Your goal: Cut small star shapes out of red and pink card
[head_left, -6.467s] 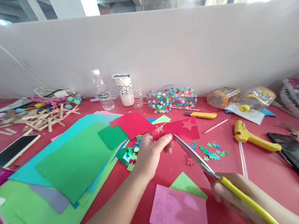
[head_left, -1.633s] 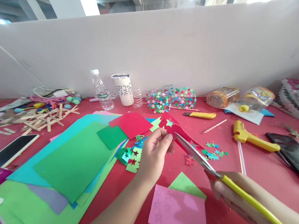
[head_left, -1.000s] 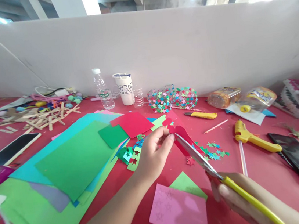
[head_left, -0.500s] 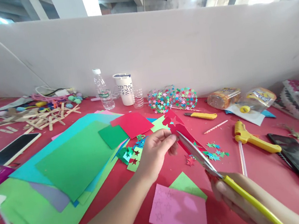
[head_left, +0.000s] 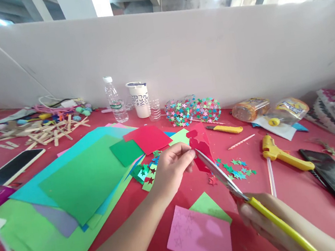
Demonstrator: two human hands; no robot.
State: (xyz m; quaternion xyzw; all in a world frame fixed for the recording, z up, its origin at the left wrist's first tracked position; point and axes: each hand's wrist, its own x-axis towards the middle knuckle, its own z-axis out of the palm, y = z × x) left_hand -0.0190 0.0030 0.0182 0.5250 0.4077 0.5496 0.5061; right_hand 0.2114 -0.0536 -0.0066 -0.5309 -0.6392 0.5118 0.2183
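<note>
My left hand pinches a ragged piece of red paper with cut-out gaps between thumb and fingers. My right hand grips scissors with long metal blades and a yellow handle. The blade tips meet the red paper beside my left fingertips, and the blades look nearly closed. Below lie a pink sheet with stars drawn on it and a light green sheet partly beneath it. Small green and blue paper stars are scattered to the right of the red paper, and a red star lies near the blades.
At the left is a stack of coloured sheets, behind it wooden sticks. Along the back stand a water bottle, a white cup and star-covered plastic. A yellow cutter and glue gun lie right.
The red paper has turned in my left fingers and hangs more upright. The scissors' tips have shifted slightly left, closer to my left fingertips.
</note>
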